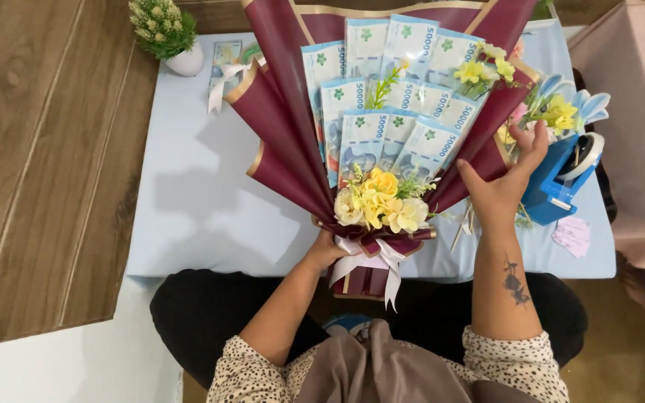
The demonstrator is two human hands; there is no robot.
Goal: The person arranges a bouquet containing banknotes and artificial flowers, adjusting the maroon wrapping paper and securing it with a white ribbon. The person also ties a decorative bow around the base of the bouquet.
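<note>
A bouquet of fanned blue banknotes (390,97) stands upright in maroon wrapping paper (285,142) with gold edges. Yellow and cream artificial flowers (378,205) sit at its base, above a white ribbon bow (371,261). My left hand (326,250) grips the bouquet's stem just left of the bow. My right hand (509,183) is open with fingers spread, touching the right flap of the wrapping. Small yellow flowers (483,71) poke out at the upper right of the notes.
A low table with a pale blue cover (195,201) carries a small potted plant in a white pot (169,33), a blue tape dispenser (561,179), loose yellow flowers with blue leaves (561,108) and pink paper tags (572,235). Wood flooring lies at the left.
</note>
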